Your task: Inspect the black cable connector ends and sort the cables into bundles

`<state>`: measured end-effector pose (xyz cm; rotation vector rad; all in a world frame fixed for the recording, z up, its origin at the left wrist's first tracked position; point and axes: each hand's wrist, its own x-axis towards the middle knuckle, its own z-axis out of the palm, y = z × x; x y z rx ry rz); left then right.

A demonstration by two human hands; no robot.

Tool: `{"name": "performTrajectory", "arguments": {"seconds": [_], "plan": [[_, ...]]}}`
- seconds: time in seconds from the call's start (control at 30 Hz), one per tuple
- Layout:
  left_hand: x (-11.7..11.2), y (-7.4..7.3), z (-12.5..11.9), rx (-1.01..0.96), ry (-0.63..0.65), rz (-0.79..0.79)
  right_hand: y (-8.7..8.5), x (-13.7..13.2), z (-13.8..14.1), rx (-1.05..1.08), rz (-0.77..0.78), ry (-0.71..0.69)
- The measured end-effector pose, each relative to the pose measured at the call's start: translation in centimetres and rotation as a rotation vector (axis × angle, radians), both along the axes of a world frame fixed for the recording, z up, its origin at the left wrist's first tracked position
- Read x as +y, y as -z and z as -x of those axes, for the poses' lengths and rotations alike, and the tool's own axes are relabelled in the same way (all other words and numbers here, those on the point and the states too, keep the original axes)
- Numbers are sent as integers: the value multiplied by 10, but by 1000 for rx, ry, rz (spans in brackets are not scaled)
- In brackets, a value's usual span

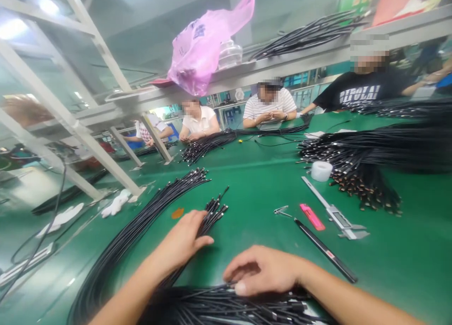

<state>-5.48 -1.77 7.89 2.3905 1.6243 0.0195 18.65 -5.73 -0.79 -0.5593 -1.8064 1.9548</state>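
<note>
My left hand (181,238) is curled over a bundle of black cables (214,211), its thumb held out to the side. The bundle's connector ends stick out past the fingers, and my palm hides part of it. Lower right of it, my right hand (270,268) has bent fingers, with the thumb and fingertips closing on a thin black cable (226,286). That hand is just above a loose pile of black cables (205,308) at the near edge. A longer curved bundle (141,212) of black cables lies to the left.
On the green table (254,188) lie a caliper (334,212), a pink tool (312,217), a black pen-like stick (325,249), small snips (283,211) and a tape roll (321,171). Large cable heaps (370,151) fill the right. Several people sit beyond a metal shelf (275,64).
</note>
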Motion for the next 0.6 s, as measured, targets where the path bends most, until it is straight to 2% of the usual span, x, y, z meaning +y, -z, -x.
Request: {"name": "performTrajectory", "arguments": {"seconds": [0.07,0.13,0.2,0.3,0.4,0.5,0.57,0.6], "plan": [[14,22,14,165,-149,10,0,1,-2,-4,5,-25],[19,36,21,221,-184,31,-1,0,-3,-8,16,-60],[16,41,22,244,-185,8,-2,-2,-3,-5,30,-91],[11,37,19,264,-164,-52,-3,-6,-1,23,51,-125],[10,28,21,194,-159,-97,-3,-8,2,42,43,-112],[13,19,29,13,-204,-65,-6,-8,6,39,-110,6],[15,13,36,-188,-224,49,-7,-8,8,44,-222,80],[15,10,39,-315,-220,130,-7,-8,8,59,-229,80]]}}
